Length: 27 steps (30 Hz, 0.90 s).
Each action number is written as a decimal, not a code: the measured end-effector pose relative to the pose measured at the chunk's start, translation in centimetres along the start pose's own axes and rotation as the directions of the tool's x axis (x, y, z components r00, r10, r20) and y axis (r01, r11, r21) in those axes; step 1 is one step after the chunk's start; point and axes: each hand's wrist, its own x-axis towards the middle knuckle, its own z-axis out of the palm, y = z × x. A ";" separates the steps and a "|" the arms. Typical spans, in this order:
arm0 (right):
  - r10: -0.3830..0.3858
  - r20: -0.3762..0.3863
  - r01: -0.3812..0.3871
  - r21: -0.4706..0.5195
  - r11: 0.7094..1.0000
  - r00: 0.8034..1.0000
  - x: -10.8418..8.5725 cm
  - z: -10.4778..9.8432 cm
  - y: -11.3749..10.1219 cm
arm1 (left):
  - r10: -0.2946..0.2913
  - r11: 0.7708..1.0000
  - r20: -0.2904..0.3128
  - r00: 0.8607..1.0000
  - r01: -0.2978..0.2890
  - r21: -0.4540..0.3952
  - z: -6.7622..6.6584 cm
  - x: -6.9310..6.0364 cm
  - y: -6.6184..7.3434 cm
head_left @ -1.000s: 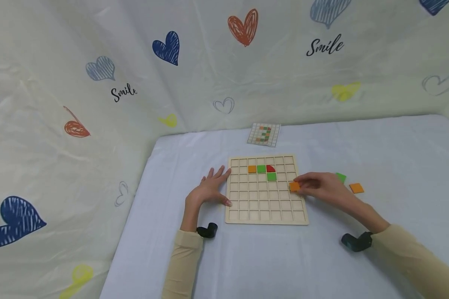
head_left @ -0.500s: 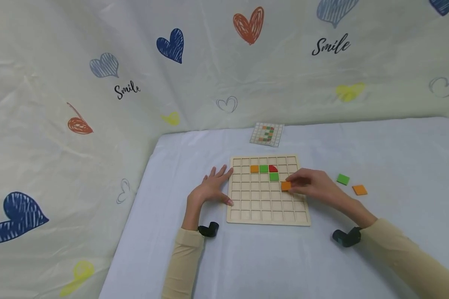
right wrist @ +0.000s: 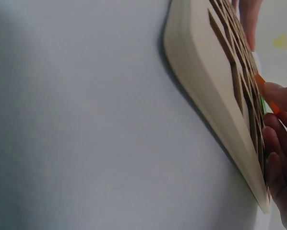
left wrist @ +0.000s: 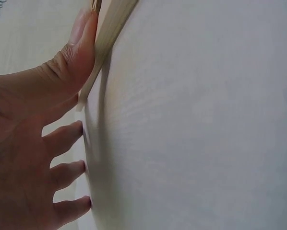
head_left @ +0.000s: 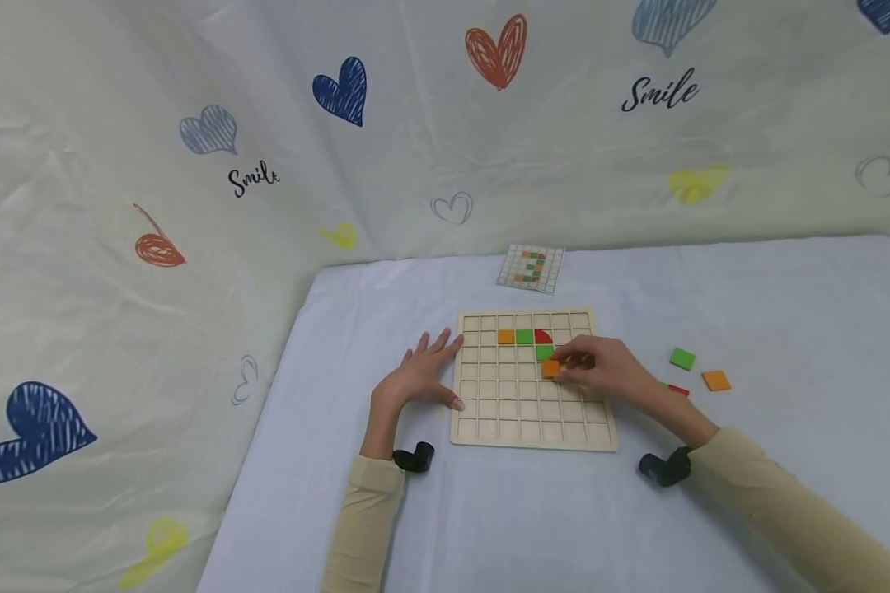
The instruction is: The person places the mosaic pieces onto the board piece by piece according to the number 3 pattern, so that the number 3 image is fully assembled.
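White tablecloth (head_left: 526, 519) lies under the wooden grid board (head_left: 489, 409), whose left edge my spread left hand (head_left: 415, 375) touches, while my right hand (head_left: 604, 362) pinches an orange tile (head_left: 550, 369), shifted since 1 second ago from the board's right edge to just beside a green tile (head_left: 545, 352).

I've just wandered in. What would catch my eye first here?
Probably the pale wooden grid board in the middle of the white cloth, where the right hand pinches a flat orange square tile. The left hand, fingers spread, rests at the board's left edge. Behind, the off-white fabric backdrop also stands out, with a scribbled orange-red heart near the top.
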 end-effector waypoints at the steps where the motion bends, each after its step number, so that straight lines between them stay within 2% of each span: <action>1: 0.003 -0.002 -0.003 -0.001 1.000 1.000 0.0 0.1 0.0 | 0.001 1.000 -0.001 1.000 -0.001 0.002 0.0 0.0 0.0; 5: 0.003 -0.007 -0.003 -0.017 1.000 1.000 0.2 0.5 0.1 | 0.000 1.000 -0.006 1.000 0.000 0.014 0.1 0.0 -0.1; 15: -0.068 -0.012 0.067 -0.082 0.994 0.998 0.4 0.7 -0.2 | 0.006 1.000 -0.007 1.000 -0.005 0.013 0.1 0.1 -0.1; 27: -0.084 0.010 0.085 -0.057 0.995 0.996 -0.3 0.0 -0.1 | 0.012 1.000 -0.012 1.000 -0.012 0.018 0.3 0.3 -0.3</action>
